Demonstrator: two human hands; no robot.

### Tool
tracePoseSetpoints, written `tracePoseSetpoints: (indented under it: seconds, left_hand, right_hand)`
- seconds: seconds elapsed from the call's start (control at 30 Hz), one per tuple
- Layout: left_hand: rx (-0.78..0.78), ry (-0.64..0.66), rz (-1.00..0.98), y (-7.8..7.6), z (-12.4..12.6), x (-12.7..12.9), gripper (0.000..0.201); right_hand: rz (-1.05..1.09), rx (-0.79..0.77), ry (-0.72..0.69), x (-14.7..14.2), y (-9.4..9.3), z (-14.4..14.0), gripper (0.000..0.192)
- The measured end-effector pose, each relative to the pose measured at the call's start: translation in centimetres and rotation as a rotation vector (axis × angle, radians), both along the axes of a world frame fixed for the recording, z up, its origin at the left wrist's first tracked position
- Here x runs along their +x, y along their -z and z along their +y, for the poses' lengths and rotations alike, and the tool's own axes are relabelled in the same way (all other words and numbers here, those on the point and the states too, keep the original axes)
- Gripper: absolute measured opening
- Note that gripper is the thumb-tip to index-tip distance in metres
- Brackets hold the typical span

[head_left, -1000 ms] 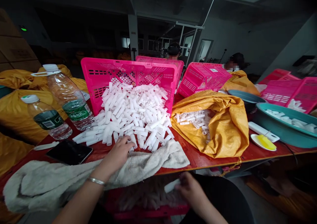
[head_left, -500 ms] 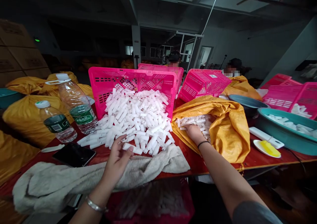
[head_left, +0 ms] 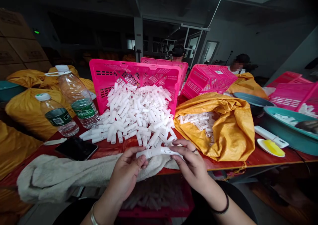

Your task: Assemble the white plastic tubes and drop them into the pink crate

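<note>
The red tabletop (head_left: 250, 158) carries a pink basket (head_left: 135, 74) at the far middle, spilling a heap of white tubes (head_left: 137, 114) toward the near edge. Right of it lies an open yellow sack (head_left: 231, 129); a grey towel (head_left: 64, 177) drapes the near left edge. Just above the towel, the left hand (head_left: 125, 175) and right hand (head_left: 191, 163) meet, fingers of both closed on the ends of a white tube piece (head_left: 155, 151) held level between them

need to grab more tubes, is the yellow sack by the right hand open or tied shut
Open. The yellow sack lies on the table with its mouth spread wide, and white tubes show inside the opening.
</note>
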State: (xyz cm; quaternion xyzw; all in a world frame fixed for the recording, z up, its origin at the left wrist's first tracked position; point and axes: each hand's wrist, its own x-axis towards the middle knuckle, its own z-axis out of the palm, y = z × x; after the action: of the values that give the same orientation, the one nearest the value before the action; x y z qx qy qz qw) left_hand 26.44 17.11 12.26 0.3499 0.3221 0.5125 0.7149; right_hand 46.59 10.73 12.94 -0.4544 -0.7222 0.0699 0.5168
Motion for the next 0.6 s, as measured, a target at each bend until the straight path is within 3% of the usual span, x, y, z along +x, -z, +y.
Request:
tracePoseSetpoints:
  seconds: [0.07,0.13,0.2,0.3,0.4,0.47,0.5,0.53,0.6]
  left_hand:
    - [0.119,0.024,0.115,0.0,-0.2,-0.6,0.028]
    - [0.305,0.045,0.268,0.0,-0.5,-1.0,0.019]
    - [0.602,0.019,0.404,-0.2,-1.0,-1.2,0.016]
    - [1.097,-0.09,0.551,-0.5,-1.4,-1.4,0.032]
    - [1.363,-0.163,0.653,-0.4,-1.4,-1.7,0.045]
    - [1.337,-0.184,0.657,-0.2,-1.4,-1.8,0.045]
    - [1.243,-0.18,0.642,-0.1,-1.4,-1.7,0.041]
    - [1.102,-0.139,0.615,-0.1,-1.4,-1.6,0.034]
    - [0.72,0.066,0.523,-0.1,-1.5,-1.2,0.015]
  right_hand:
    - [-0.101,0.011,-0.091,0.7,-1.1,-0.2,0.04]
    - [-0.066,-0.071,-0.187,0.7,-1.8,-0.4,0.034]
    - [0.168,-0.236,-0.243,0.1,-2.0,-0.4,0.022]
    - [0.684,-0.479,-0.297,-1.4,-1.5,-0.1,0.018]
    - [0.911,-0.506,-0.27,-2.1,-1.1,-0.1,0.026]
    - [0.792,-0.436,-0.218,-1.9,-1.0,-0.3,0.017]
    - [0.691,-0.38,-0.203,-1.6,-1.0,-0.4,0.011]
    - [0.589,-0.315,-0.204,-1.4,-1.1,-0.6,0.009]
    - [0.392,-0.226,-0.257,-1.0,-1.3,-0.9,0.016]
